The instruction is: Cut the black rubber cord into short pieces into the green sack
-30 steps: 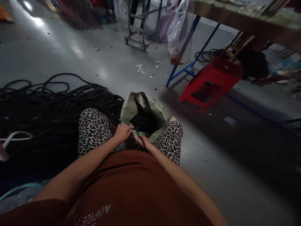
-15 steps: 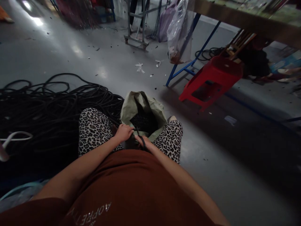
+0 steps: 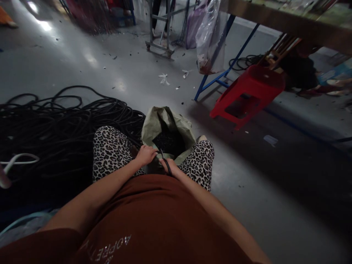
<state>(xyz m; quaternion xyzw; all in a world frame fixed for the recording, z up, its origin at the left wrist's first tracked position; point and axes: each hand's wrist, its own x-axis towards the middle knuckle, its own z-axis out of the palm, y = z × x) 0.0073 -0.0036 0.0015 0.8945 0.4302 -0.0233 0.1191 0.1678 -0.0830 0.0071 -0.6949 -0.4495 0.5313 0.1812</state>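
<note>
The left hand (image 3: 147,155) pinches a black cord (image 3: 134,141) near its end, with the thumb and fingers pressed together. The right hand (image 3: 171,168) is curled around the handle of the scissors (image 3: 167,165). The blades point up at the cord's end, just by the left fingers. I cannot tell if the blades touch the cord, for that spot is small and dark.

Both hands are over the near edge of a green bag (image 3: 150,128), which stands between the knees. Black bits (image 3: 170,142) lie inside it. The cord seems to come from the big black pile (image 3: 63,123) on the left.

I think the step now is snipping the cord into small bits over the bag. The next move seems to call for a firm squeeze of the scissors, with the left fingers out of the way and the cord held over the bag's mouth, so the bit drops in.
</note>
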